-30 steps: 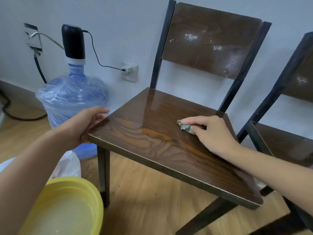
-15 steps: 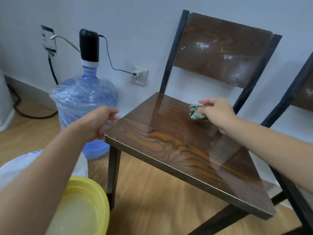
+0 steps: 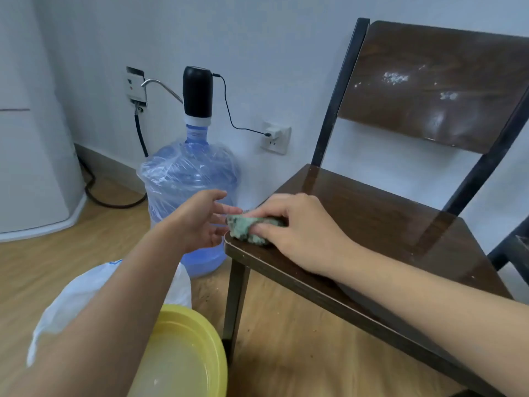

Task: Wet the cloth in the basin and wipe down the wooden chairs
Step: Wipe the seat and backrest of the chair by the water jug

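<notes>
Wood floor [image 3: 292, 333] carrying everything

Chair [image 3: 386, 224], water jug [image 3: 191, 196], yellow basin [image 3: 200, 339] and white bag [image 3: 74, 305] are standing on it — cloth [image 3: 246, 227] lying on the seat.

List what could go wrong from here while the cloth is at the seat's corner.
The cloth sits at the seat's near-left corner under the right hand; crumbs swept off may miss the open left hand and land on the floor or in the yellow basin.

The white specks on the backrest are unwiped and could be forgotten.
</notes>
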Action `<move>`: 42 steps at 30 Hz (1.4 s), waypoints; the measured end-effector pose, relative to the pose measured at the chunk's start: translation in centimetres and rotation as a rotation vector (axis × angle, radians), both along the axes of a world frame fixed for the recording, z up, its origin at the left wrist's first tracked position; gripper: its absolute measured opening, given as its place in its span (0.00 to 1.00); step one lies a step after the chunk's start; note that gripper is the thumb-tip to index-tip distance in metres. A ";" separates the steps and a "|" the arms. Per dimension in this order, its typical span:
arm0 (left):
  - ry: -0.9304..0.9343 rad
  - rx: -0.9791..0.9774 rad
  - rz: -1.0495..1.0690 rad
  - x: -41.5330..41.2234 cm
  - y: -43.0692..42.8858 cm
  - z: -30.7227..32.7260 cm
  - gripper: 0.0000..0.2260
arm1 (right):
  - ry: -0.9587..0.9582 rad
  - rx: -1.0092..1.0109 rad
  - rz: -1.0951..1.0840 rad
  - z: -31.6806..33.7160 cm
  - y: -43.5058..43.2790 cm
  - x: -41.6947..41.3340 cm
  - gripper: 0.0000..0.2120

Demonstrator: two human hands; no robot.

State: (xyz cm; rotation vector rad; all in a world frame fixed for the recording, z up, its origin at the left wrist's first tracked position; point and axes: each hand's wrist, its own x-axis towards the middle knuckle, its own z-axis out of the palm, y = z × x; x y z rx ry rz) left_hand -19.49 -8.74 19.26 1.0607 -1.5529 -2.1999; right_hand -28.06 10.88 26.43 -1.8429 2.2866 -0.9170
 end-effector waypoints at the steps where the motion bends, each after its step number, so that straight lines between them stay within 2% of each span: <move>1: -0.012 -0.012 -0.018 0.2 0.0 0.2 0.24 | -0.012 0.007 0.061 0.1 1.6 0.5 0.10; 6: -0.076 -0.098 -0.156 1.5 1.0 1.9 0.22 | 0.037 0.228 0.319 3.8 6.6 -0.1 0.11; 11: -0.053 -0.124 -0.086 1.7 1.5 2.8 0.19 | 0.058 -0.009 0.060 2.6 -1.5 -1.1 0.10; 14: -0.036 -0.108 -0.118 1.2 2.0 2.9 0.22 | 0.018 0.036 0.119 0.2 -1.2 0.9 0.12; 18: -0.134 -0.197 -0.098 -0.3 3.6 4.1 0.17 | -0.015 0.190 0.255 2.7 4.1 -0.6 0.11; 20: -0.165 -0.279 -0.095 -0.9 4.4 4.9 0.13 | -0.078 0.138 0.103 4.3 6.1 -4.6 0.13; 22: -0.193 -0.347 -0.108 -1.4 5.0 5.6 0.12 | -0.096 -0.049 -0.245 5.3 7.5 -10.9 0.13; 24: -0.232 -0.401 -0.133 -1.6 5.4 5.9 0.14 | -0.040 -0.117 -0.589 5.1 9.6 -16.9 0.11; 26: -0.272 -0.451 -0.138 -1.6 5.6 6.2 0.14 | -0.045 -0.027 -0.770 3.4 12.2 -20.1 0.11; 28: -0.281 -0.473 -0.145 -1.6 5.5 6.3 0.14 | -0.019 0.060 -0.810 1.5 14.2 -20.1 0.11; 33: -0.262 -0.464 -0.134 -1.5 5.7 6.3 0.14 | 0.085 0.022 -0.625 0.1 13.7 -12.5 0.12; 38: -0.250 -0.488 -0.085 -1.8 6.9 6.6 0.11 | 0.043 -0.003 -0.244 -0.1 11.2 -2.8 0.13; 42: -0.223 -0.560 -0.054 -1.6 7.0 6.4 0.08 | 0.002 0.231 0.134 3.2 14.1 0.1 0.12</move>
